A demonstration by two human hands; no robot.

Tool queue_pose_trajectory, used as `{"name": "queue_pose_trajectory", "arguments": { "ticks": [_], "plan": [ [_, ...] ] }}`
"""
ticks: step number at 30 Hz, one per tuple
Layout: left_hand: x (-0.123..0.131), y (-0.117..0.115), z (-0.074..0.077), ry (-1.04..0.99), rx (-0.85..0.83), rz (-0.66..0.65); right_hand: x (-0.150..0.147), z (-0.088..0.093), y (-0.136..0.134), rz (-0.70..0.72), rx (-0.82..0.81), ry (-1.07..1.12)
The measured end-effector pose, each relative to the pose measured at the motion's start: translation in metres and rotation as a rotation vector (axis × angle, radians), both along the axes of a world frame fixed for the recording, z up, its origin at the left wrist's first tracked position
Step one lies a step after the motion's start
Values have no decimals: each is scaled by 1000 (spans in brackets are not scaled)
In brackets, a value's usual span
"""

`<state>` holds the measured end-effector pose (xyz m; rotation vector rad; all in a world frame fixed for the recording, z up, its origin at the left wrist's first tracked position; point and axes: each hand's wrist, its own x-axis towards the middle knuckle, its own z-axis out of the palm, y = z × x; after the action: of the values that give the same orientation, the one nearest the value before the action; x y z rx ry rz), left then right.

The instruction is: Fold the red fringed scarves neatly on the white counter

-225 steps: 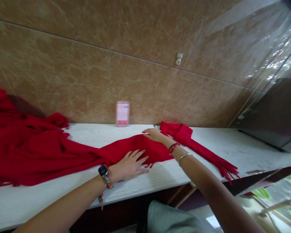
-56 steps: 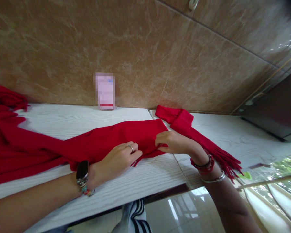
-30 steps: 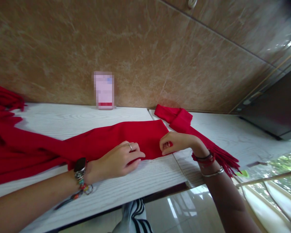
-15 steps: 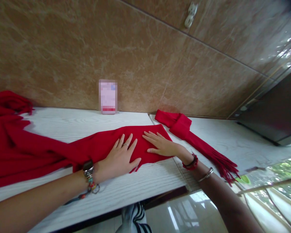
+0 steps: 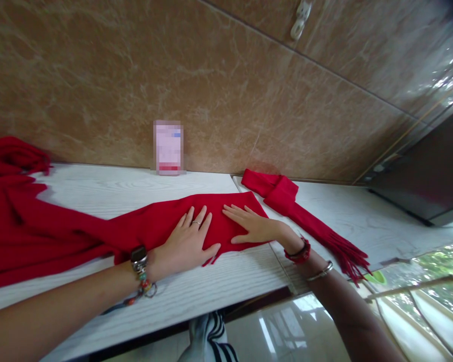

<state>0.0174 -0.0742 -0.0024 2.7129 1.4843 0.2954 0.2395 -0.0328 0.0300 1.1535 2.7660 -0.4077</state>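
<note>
A long red scarf (image 5: pixel 166 215) stretches across the white wood-grain counter (image 5: pixel 245 274), bunched and overlapping toward the left. My left hand (image 5: pixel 191 240) lies flat on it with fingers spread; a ring and a watch show on that arm. Just to its right, my right hand (image 5: pixel 252 225) rests flat near the scarf's straight right end, fingers stretched out and thumb apart. Neither hand grips the cloth. Beyond my right hand lies a second red scarf (image 5: pixel 305 216), narrow, folded over at its far end and fringed at the near end.
A blurred pink-and-white box (image 5: pixel 169 148) stands against the brown marbled wall (image 5: pixel 98 90). More red fabric (image 5: pixel 15 156) is heaped at the back left. A dark appliance-like block (image 5: pixel 423 166) sits at the right end. White fittings (image 5: pixel 300 20) are on the wall.
Both hands stay flat on the scarf. The right thumb has slid slightly nearer the front edge; otherwise only a small shift of the view shows.
</note>
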Motion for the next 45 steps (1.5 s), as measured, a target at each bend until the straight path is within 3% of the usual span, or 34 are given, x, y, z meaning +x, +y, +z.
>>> {"name": "queue_pose_trajectory", "arguments": {
  "ticks": [4,8,13,15,21,29,40,45],
  "plan": [
    [-1,1,-1,23,1,-6,22,9,8,-42,-96,3],
    [0,-3,4,-7,147,-37,10,3,5,20,-52,136],
    [4,-11,14,-14,300,-322,-6,-2,0,113,-106,133],
    [4,-10,14,-33,316,-367,-2,2,0,133,-142,141],
    [1,0,10,-251,185,-349,2,12,-5,196,-66,181],
    [2,0,15,-333,60,-350,-1,16,-7,286,37,205],
    [1,0,13,-278,161,-369,-5,18,-14,375,135,307],
    [1,-3,11,-229,290,-386,-6,20,-18,285,166,321]
  ]
}}
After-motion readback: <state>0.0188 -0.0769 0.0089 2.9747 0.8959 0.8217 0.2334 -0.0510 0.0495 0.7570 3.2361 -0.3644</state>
